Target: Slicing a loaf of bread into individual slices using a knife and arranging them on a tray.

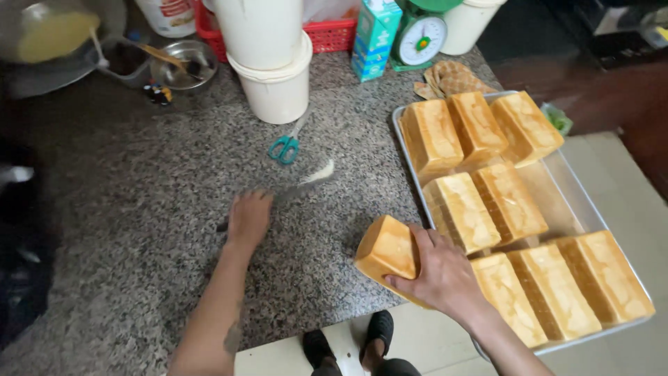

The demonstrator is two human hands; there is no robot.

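At the far left of the granite counter sit a blurred bowl of yellow batter and a small steel bowl with a wooden utensil in it. Nearer the middle, the left hand lies knuckles-up on the counter, fingers curled over a long knife — its blade is motion-blurred, so I cannot tell how firmly it is gripped. Beyond it lie teal-handled scissors below two stacked white buckets. To the right, the right hand presses down with fingers together on a golden loaf that rests tilted on the counter edge, just beside the metal tray — which carries eight more loaves. A green kitchen scale stands behind.
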